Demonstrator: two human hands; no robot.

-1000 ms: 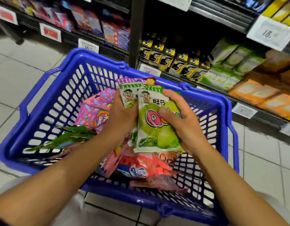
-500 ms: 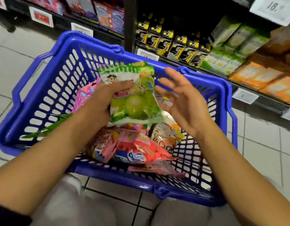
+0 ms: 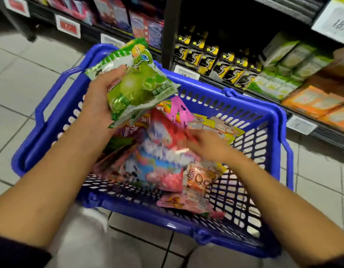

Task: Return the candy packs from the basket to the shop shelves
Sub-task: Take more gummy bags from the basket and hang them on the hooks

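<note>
- Basket (image 3: 271, 120), blue plastic with slotted walls, sits low in front of the person on a pale tiled floor (image 3: 22, 78); its far rim is close to the bottom shelf (image 3: 302, 105).
- Left hand (image 3: 101, 95) is raised over the basket's far left corner; its thumb and fingers grip green candy packs (image 3: 136, 84), more than one stacked together, tilted with the top edges pointing away from the person; these packs are clear of the pile below.
- Right hand (image 3: 211, 146) is down inside the basket, on top of the loose heap; it is blurred, so whether the fingers are spread or pinching a pack cannot be told.
- Heap of candy packs (image 3: 163, 155) fills the basket's middle: red and pink packs, a pink one (image 3: 179, 111) standing up at the back, an orange pack (image 3: 201, 178) near the right forearm.
- Shelf beyond holds black-and-yellow packets (image 3: 221, 62), pale green boxes (image 3: 287, 60) and orange packs (image 3: 318, 101); white price labels (image 3: 300, 124) line its front edge.
</note>
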